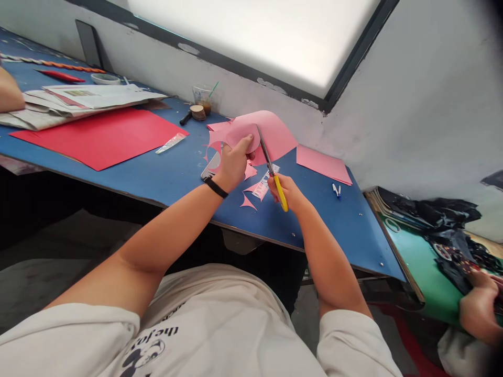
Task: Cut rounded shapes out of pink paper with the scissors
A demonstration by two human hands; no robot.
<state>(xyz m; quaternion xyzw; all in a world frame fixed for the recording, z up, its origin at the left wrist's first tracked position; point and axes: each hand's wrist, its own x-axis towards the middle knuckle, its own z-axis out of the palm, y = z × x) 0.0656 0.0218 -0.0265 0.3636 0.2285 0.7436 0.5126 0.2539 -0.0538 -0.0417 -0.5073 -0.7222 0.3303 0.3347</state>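
Note:
My left hand (234, 161) is closed on a curved sheet of pink paper (275, 133), held up over the blue table (165, 173). A black band is on that wrist. My right hand (286, 192) grips yellow-handled scissors (272, 170), whose blades reach up into the pink paper. Several small pink offcuts (248, 201) lie on the table below my hands. A phone (211, 167) lies partly under my left hand.
A large red sheet (98, 137) and a stack of newspapers (78, 100) lie at the left. A plastic cup (203, 98), a flat pink sheet (323, 164) and a blue pen (336, 190) are on the table. Another person's hand (480, 308) is at a green table on the right.

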